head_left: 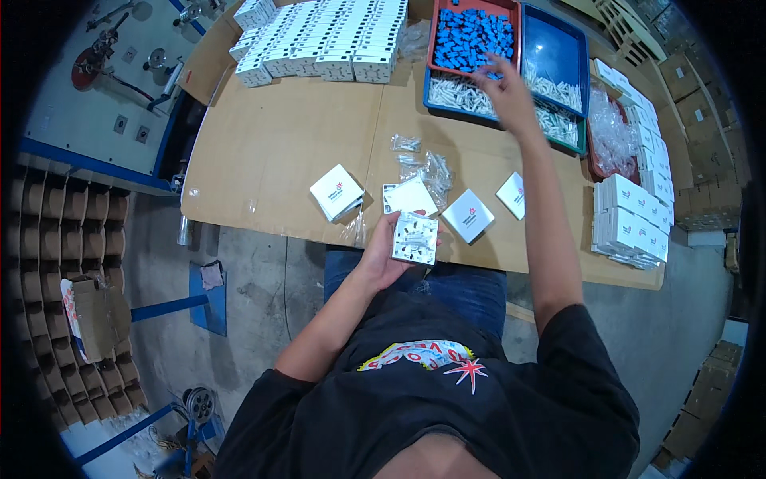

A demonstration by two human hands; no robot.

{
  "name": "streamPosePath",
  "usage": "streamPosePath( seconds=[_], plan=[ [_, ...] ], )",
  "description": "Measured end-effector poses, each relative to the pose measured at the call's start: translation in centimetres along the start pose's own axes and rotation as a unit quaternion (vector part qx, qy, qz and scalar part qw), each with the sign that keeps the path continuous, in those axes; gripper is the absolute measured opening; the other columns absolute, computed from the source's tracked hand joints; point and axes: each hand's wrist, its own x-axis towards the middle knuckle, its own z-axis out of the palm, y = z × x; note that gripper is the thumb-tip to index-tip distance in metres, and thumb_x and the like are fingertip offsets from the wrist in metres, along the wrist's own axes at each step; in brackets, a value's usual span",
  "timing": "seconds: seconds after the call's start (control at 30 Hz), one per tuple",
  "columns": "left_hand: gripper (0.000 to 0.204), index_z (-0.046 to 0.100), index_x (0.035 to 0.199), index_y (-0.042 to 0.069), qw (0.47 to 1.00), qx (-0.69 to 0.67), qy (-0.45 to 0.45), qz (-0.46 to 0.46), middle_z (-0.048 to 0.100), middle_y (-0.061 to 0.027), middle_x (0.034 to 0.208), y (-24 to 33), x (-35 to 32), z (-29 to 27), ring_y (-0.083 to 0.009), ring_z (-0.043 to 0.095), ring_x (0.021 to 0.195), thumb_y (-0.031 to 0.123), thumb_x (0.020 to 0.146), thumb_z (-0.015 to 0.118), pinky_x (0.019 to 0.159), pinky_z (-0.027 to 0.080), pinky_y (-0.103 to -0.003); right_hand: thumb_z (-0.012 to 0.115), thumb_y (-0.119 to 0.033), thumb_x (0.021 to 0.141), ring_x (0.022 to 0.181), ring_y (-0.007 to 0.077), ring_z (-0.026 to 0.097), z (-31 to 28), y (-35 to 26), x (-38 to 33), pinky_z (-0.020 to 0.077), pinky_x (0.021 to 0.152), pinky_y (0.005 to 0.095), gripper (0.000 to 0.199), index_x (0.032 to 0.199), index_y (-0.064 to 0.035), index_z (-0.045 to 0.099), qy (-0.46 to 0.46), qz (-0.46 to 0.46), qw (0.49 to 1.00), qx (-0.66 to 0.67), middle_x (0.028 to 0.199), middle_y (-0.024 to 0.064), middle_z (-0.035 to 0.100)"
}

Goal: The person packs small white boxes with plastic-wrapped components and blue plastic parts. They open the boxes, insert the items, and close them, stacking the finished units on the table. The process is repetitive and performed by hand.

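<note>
My left hand (pixel 378 257) is closed around the edge of a small square white box (pixel 415 239) with dark printed shapes; a small clear bag seems to lie on it. My right hand (pixel 508 89) reaches far forward to the front edge of a red tray (pixel 432 38) heaped with small blue plastic pieces (pixel 472 40). Its fingers look apart, with nothing visible in them. Just beyond the held box lie a flat white piece (pixel 410 196) and several clear bags of small parts (pixel 435 177). White square boxes (pixel 337 192) (pixel 467 215) lie on either side.
Beneath the red tray, a blue tray (pixel 431 102) holds white plastic pieces. Another blue tray (pixel 581 48) stands beside it. Rows of stacked white boxes (pixel 327 40) fill the back left. More white boxes (pixel 630 219) and a tray of clear bags (pixel 613 132) stand right. Cardboard (pixel 279 144) covers the table.
</note>
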Motion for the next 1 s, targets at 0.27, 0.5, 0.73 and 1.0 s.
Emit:
streamPosePath(
  seconds=[0.27, 0.5, 0.73, 1.0],
  plan=[
    [0.056, 0.052, 0.139, 0.012, 0.998, -0.016, 0.052, 0.013, 0.065, -0.0091, 0.129, -0.6, 0.5, -0.4, -0.0245, 0.067, 0.118, 0.054, 0.11, 0.031, 0.097, 0.057, -0.05, 0.08, -0.017, 0.086, 0.096, 0.0229, 0.065, 4.0, -9.4, -20.6, 0.0515, 0.08, 0.0346, 0.02, 0.097, -0.0037, 0.072, -0.294, 0.053, 0.95, 0.088, 0.105, 0.0096, 0.065],
    [0.056, 0.051, 0.14, 0.012, 0.997, 0.003, 0.063, 0.039, 0.065, -0.0085, 0.127, -1.5, 1.3, 0.0, -0.0222, 0.066, 0.115, 0.054, 0.11, 0.029, 0.096, 0.054, -0.044, 0.077, -0.019, 0.087, 0.099, 0.03, 0.066, 4.2, -8.8, -23.6, 0.0529, 0.082, 0.0385, 0.021, 0.097, -0.0017, 0.069, -0.187, 0.025, 0.98, 0.058, 0.106, 0.012, 0.065],
    [0.06, 0.05, 0.145, 0.008, 0.998, -0.001, 0.052, 0.02, 0.066, -0.0143, 0.134, -0.6, 0.6, -1.0, -0.0297, 0.068, 0.115, 0.05, 0.109, 0.028, 0.095, 0.056, -0.05, 0.073, -0.02, 0.094, 0.077, 0.0226, 0.067, 3.5, -7.6, -20.1, 0.0522, 0.069, 0.0326, 0.021, 0.101, 0.0, 0.069, -0.141, 0.196, 0.967, 0.08, 0.095, 0.0139, 0.067],
    [0.058, 0.053, 0.14, 0.004, 0.997, -0.021, 0.078, 0.0, 0.068, -0.0168, 0.127, -0.2, -0.4, -0.9, -0.0323, 0.071, 0.11, 0.046, 0.107, 0.029, 0.085, 0.061, -0.047, 0.086, -0.031, 0.078, 0.128, 0.0382, 0.057, 3.1, -8.5, -20.3, 0.0459, 0.107, 0.044, 0.072, 0.139, -0.0053, 0.058, -0.234, -0.031, 0.97, 0.063, 0.14, 0.0215, 0.057]
  ],
)
